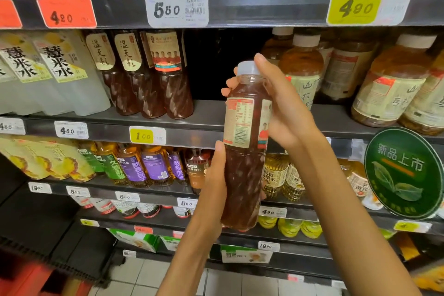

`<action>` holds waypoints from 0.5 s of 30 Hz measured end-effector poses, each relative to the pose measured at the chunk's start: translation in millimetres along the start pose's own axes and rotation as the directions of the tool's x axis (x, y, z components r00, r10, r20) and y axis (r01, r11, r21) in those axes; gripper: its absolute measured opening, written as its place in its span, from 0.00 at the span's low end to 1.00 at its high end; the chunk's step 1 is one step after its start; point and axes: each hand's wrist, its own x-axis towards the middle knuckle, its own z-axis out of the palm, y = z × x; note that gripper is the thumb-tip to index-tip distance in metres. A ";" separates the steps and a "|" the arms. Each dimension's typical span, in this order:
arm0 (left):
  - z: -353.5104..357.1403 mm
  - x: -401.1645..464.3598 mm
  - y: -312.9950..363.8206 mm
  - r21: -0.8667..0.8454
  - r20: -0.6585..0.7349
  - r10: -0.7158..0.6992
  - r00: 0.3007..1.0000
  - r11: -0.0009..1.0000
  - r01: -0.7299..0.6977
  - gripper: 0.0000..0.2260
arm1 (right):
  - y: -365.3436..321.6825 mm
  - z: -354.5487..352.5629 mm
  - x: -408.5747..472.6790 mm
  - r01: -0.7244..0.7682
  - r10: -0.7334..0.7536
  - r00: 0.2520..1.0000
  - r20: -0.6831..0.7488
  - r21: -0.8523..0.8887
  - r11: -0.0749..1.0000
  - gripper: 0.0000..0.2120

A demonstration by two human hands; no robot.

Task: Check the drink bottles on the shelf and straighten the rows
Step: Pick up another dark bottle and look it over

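We have one dark drink bottle (pixel 242 163) off the shelf (pixel 204 113) and held upright in front of it, back label toward us. Our left hand (pixel 213 190) wraps the lower body, thumb up the near side; our right hand (pixel 281 108) curls round the neck and shoulder just under the pale cap (pixel 247 67). Checking looks underway; straightening seems not yet done. On the middle shelf three matching dark bottles (pixel 149 74) stand in a row, and just right of them a dark gap (pixel 223 62) is open, likely where this one belongs. The row of amber bottles (pixel 394 84) to the right stands tilted and uneven, so that side probably needs work. The held bottle is clear plastic, smooth at the shoulder, with twisted ribbing lower down and a paper-like tan label. The liquid is reddish brown. The shelf edge is dark metal carrying glossy price tags (pixel 176 8).
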 end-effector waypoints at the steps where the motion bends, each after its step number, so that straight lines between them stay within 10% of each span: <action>1: -2.8 -2.3 0.5 -0.055 0.099 -0.040 0.994 0.997 0.046 0.36 | 0.3 -0.1 -0.3 -0.013 0.011 0.999 0.032 0.073 0.997 0.17; 6: -4.8 -5.1 -1.3 -0.253 0.373 -0.157 0.914 0.931 0.263 0.33 | 6.4 5.8 -0.6 -0.028 0.019 0.999 0.048 0.187 0.982 0.13; 15: -0.1 -7.1 12.5 0.270 -0.042 0.080 0.996 0.961 -0.066 0.29 | -7.3 12.4 0.6 0.078 -0.135 0.975 -0.176 -0.299 0.951 0.10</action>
